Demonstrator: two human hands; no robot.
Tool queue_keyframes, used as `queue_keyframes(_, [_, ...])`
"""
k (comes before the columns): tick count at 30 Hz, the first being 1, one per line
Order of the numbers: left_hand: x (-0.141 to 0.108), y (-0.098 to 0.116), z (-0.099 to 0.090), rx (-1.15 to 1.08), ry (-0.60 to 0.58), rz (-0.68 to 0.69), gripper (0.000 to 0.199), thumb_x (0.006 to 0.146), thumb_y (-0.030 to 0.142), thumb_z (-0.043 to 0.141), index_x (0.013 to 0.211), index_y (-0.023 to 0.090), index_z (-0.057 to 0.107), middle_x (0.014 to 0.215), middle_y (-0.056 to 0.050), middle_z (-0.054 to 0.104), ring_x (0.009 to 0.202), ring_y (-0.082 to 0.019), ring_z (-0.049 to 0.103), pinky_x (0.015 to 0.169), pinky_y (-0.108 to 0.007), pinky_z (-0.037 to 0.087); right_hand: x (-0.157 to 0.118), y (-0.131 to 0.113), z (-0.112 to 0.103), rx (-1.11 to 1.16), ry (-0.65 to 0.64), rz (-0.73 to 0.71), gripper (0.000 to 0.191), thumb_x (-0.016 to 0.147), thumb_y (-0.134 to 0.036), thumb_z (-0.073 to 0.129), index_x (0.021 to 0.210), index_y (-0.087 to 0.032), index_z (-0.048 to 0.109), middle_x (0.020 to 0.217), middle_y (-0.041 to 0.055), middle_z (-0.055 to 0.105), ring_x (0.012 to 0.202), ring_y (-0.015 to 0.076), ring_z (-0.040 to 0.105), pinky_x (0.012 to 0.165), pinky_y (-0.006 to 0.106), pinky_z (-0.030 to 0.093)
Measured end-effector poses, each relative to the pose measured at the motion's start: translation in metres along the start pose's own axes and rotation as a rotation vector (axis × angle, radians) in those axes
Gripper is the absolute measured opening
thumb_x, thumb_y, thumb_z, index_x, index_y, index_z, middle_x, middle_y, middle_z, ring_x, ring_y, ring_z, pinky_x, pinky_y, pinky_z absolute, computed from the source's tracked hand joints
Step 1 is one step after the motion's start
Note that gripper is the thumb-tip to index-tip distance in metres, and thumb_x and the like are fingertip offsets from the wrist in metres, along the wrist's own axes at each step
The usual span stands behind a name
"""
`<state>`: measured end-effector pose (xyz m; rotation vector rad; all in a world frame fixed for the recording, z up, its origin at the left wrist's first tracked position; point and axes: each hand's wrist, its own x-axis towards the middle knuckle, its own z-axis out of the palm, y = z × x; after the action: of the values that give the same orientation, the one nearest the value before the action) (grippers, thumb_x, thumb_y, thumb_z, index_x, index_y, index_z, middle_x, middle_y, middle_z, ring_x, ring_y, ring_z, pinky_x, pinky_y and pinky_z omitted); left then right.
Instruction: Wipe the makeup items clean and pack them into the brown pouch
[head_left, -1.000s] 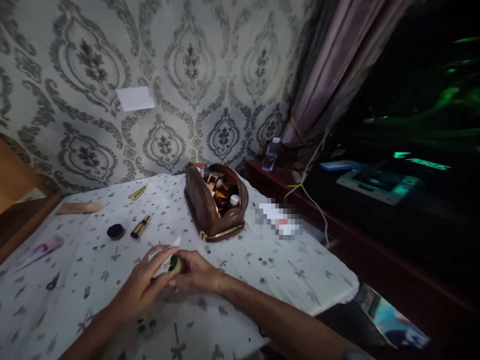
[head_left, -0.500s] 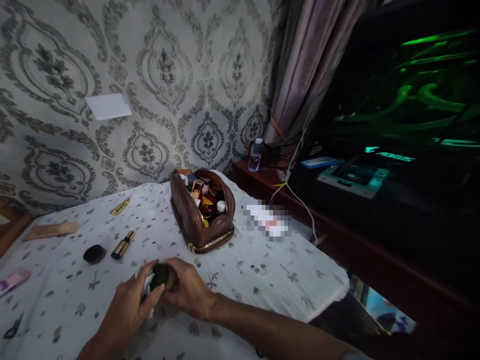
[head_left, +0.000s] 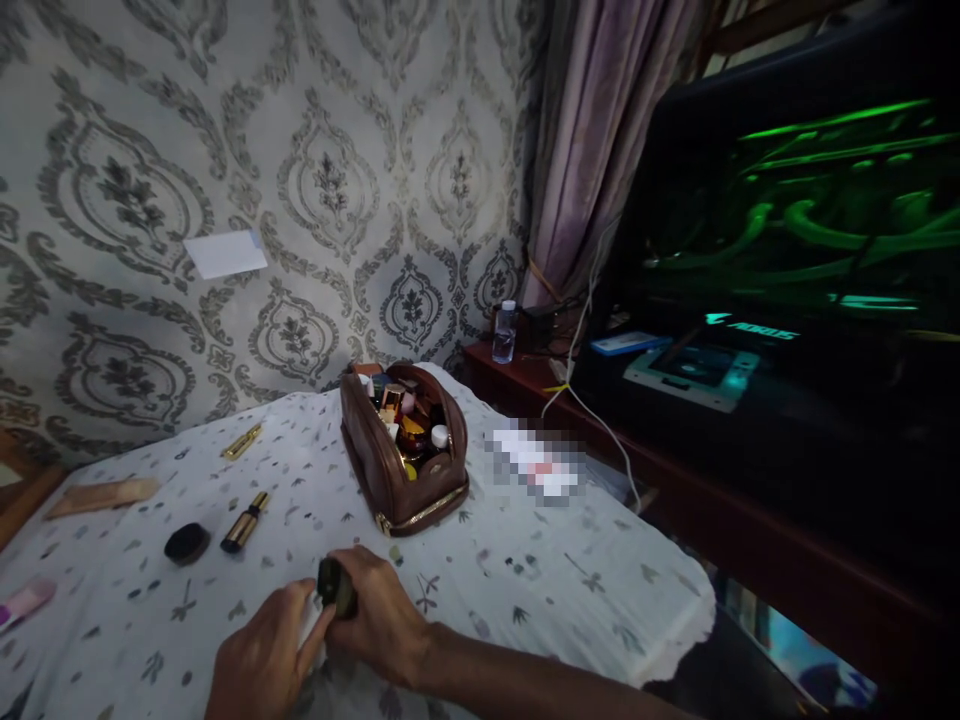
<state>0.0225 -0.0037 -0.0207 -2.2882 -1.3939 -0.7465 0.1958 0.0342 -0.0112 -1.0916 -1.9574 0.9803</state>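
Low in the view, my right hand point(head_left: 379, 615) is wrapped round a small dark green round container point(head_left: 335, 588). Beside it, my left hand point(head_left: 266, 650) pinches a white cloth or tissue point(head_left: 310, 618) against the container's left side; part of the white material is hidden by the fingers. Beyond my hands stands a brown leather bag point(head_left: 375, 455), unzipped and full of cosmetics. On the left of the patterned cloth lie a round black item point(head_left: 187, 543) and a small dark bottle with a gold cap point(head_left: 244, 523).
A gold item point(head_left: 241, 442), a beige tube point(head_left: 103, 497) and a pink tube point(head_left: 28, 604) lie farther left. Right of the bag is a blurred patch point(head_left: 534, 463). A water bottle point(head_left: 505, 332), a white cable point(head_left: 606, 428) and a black computer case point(head_left: 780, 420) are at the right.
The camera view has tilted up, so the scene sits lower. My hands remain together at the container, which has turned a little, and less of the white material shows.
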Motion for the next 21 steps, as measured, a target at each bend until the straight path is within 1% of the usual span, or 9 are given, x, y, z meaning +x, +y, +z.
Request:
queue_keyframes(2, [0.006,0.0,-0.003,0.09,0.122,0.132,0.017,0.099,0.036,0.048,0.099,0.022,0.059,0.076,0.0,0.073,0.07,-0.018,0.072,0.063,-0.023,0.054,-0.001,-0.001,0.0,-0.024,-0.035,-0.003,0.023,0.062,-0.016,0.068,0.081,-0.02,0.057,0.082,-0.0005,0.057,0.077,0.0167,0.055,0.072,0.026,0.044])
queue_keyframes(4, [0.013,0.002,-0.006,0.114,0.211,0.193,0.021,0.1,0.037,0.046,0.096,0.021,0.059,0.077,-0.002,0.072,0.071,-0.018,0.071,0.065,-0.024,0.054,-0.001,-0.001,0.002,-0.043,-0.08,-0.004,0.025,0.06,-0.017,0.069,0.079,-0.02,0.055,0.08,-0.0011,0.056,0.073,0.0157,0.053,0.07,0.025,0.043])
queue_keyframes(6, [0.018,0.003,-0.008,0.057,0.239,0.186,0.026,0.101,0.039,0.042,0.095,0.02,0.06,0.077,-0.002,0.07,0.07,-0.018,0.07,0.065,-0.024,0.055,-0.001,0.0,0.005,-0.042,-0.104,-0.013,0.026,0.059,-0.019,0.071,0.079,-0.02,0.055,0.079,-0.0015,0.056,0.071,0.015,0.051,0.069,0.025,0.044])
queue_keyframes(8, [0.018,0.002,-0.008,-0.041,0.196,0.135,0.026,0.099,0.04,0.043,0.097,0.021,0.06,0.08,-0.003,0.07,0.072,-0.018,0.07,0.065,-0.024,0.056,-0.001,0.003,0.009,-0.016,-0.101,-0.037,0.027,0.06,-0.021,0.072,0.082,-0.02,0.057,0.079,-0.0016,0.057,0.07,0.0151,0.052,0.069,0.026,0.045])
queue_keyframes(12, [0.01,-0.004,-0.005,-0.228,0.043,-0.071,0.024,0.091,0.042,0.054,0.105,0.024,0.062,0.098,-0.005,0.073,0.091,-0.024,0.072,0.076,-0.029,0.06,0.0,0.01,0.016,0.067,-0.061,-0.082,0.038,0.053,-0.017,0.078,0.088,-0.02,0.063,0.086,-0.0003,0.058,0.081,0.0183,0.056,0.075,0.028,0.048])
queue_keyframes(14, [0.007,-0.006,-0.003,-0.345,-0.037,-0.222,0.027,0.089,0.046,0.055,0.107,0.027,0.062,0.102,-0.004,0.073,0.094,-0.026,0.072,0.078,-0.033,0.061,0.0,0.012,0.016,0.117,-0.026,-0.091,0.044,0.049,-0.015,0.08,0.091,-0.02,0.066,0.088,0.0004,0.056,0.086,0.0199,0.057,0.077,0.029,0.049])
queue_keyframes(17, [0.004,-0.006,0.0,-0.519,-0.153,-0.402,0.031,0.086,0.052,0.056,0.107,0.03,0.06,0.102,-0.002,0.074,0.093,-0.028,0.072,0.079,-0.036,0.062,-0.001,0.009,0.013,0.195,0.031,-0.107,0.044,0.052,-0.015,0.078,0.095,-0.02,0.068,0.09,0.0009,0.055,0.086,0.0189,0.056,0.076,0.028,0.05])
queue_keyframes(19, [0.0,-0.005,0.003,-0.6,-0.165,-0.508,0.036,0.085,0.054,0.055,0.112,0.03,0.06,0.109,-0.002,0.073,0.102,-0.03,0.07,0.085,-0.037,0.061,-0.001,0.007,0.01,0.229,0.06,-0.114,0.044,0.055,-0.017,0.078,0.098,-0.021,0.069,0.092,0.001,0.056,0.086,0.0179,0.057,0.076,0.027,0.05])
queue_keyframes(21, [-0.007,-0.007,0.009,-0.623,-0.116,-0.631,0.043,0.086,0.056,0.052,0.12,0.031,0.06,0.12,-0.002,0.071,0.116,-0.031,0.065,0.089,-0.038,0.06,0.0,0.004,0.005,0.246,0.073,-0.12,0.047,0.054,-0.017,0.081,0.1,-0.021,0.07,0.093,0.0009,0.058,0.086,0.0177,0.058,0.078,0.027,0.05])
